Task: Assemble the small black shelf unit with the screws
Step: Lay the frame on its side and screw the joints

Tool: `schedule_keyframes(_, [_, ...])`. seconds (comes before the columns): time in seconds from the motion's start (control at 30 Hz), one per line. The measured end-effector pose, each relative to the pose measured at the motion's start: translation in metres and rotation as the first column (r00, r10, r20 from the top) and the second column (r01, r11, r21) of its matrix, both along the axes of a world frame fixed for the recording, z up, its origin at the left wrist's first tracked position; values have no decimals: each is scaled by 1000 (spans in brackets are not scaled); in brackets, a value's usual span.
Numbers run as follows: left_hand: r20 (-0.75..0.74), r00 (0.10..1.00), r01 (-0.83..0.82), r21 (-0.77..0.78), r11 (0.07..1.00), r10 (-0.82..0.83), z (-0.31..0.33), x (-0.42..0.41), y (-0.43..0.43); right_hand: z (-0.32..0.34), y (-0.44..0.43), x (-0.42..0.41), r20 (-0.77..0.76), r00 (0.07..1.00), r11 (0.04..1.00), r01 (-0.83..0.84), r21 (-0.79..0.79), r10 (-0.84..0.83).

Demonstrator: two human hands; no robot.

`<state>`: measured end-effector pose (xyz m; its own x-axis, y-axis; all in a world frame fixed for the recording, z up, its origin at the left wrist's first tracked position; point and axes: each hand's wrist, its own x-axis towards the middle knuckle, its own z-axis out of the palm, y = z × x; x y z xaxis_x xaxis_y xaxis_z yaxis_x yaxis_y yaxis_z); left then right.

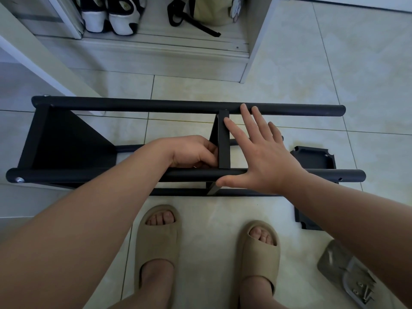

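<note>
Shelf unit [224, 148] lies on its side, long axis left-right.

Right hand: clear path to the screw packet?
Probably yes: the right hand lies open on the shelf frame, holding nothing, and the screw packet sits uncovered on the floor nearby.

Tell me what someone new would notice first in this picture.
The long black frame lying across the tiled floor stands out first, with both hands at its middle: the left hand grips the panel and the right hand lies spread beside it. Below are two tan slippers, and screws sit in a pack at bottom right.
</note>
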<state>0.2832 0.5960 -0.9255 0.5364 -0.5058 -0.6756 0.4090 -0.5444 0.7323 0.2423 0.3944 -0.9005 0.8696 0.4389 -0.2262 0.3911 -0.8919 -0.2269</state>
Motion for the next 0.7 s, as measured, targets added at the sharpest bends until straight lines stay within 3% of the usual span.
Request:
schedule_keyframes(0.2, [-77,996,-61,-119,991,52,-1,0,-2,0,0,1,2,1000,1000,-2,-7,2])
schedule_keyframes(0.43, [35,999,37,32,999,-38,-4,1,2,1,0,0,0,1000,1000,0,-5,0])
schedule_keyframes(0.7, [-55,997,-49,-85,995,44,0,-1,-1,1,0,0,-1,1000,1000,0,-16,0])
